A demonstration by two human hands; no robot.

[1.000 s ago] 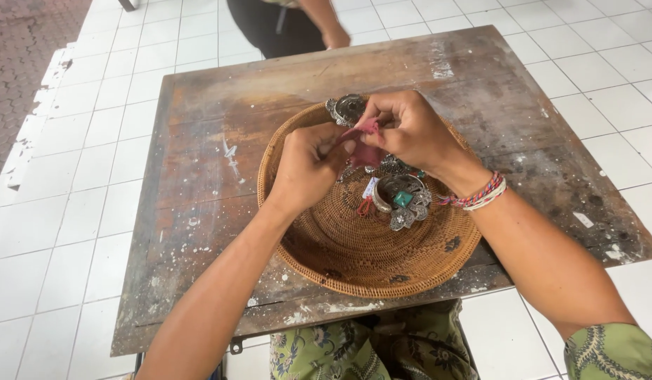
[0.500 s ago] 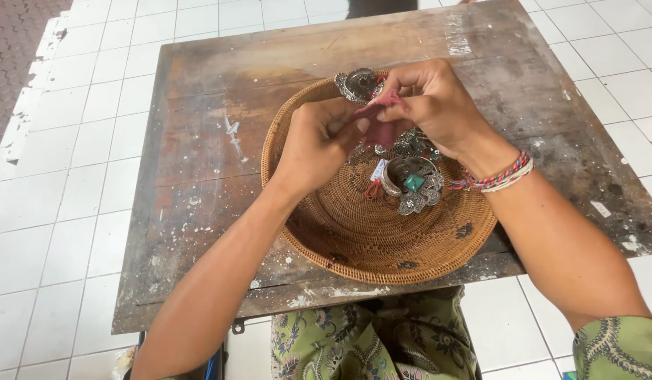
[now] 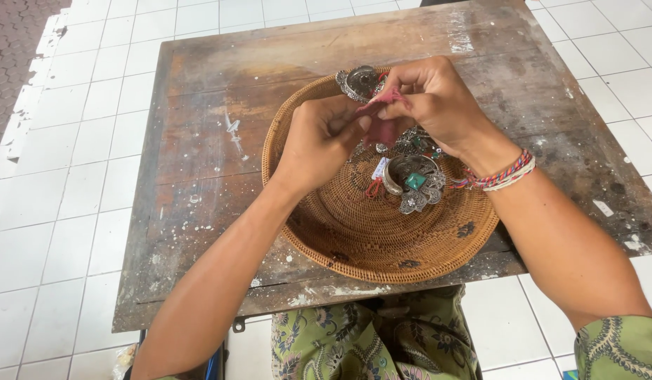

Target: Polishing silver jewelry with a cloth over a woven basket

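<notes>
A round woven basket tray (image 3: 382,246) sits on a worn wooden board (image 3: 199,176). Above its far half, my left hand (image 3: 319,141) and my right hand (image 3: 435,102) are both pinched on a small reddish cloth (image 3: 384,116); whether a piece lies inside the cloth is hidden. Ornate silver jewellery lies in the basket: a bracelet with a green stone (image 3: 414,181) just below my right hand, and another silver piece (image 3: 359,81) on the far rim. My right wrist wears woven bracelets (image 3: 505,172).
The board rests low over a white tiled floor (image 3: 73,176). Green patterned fabric (image 3: 372,338) of my clothing shows under the board's near edge. Brick paving (image 3: 16,42) lies at the far left.
The view has shifted a little; another person at the far edge is out of frame now. My hands stay together over the basket, still working the reddish cloth.
</notes>
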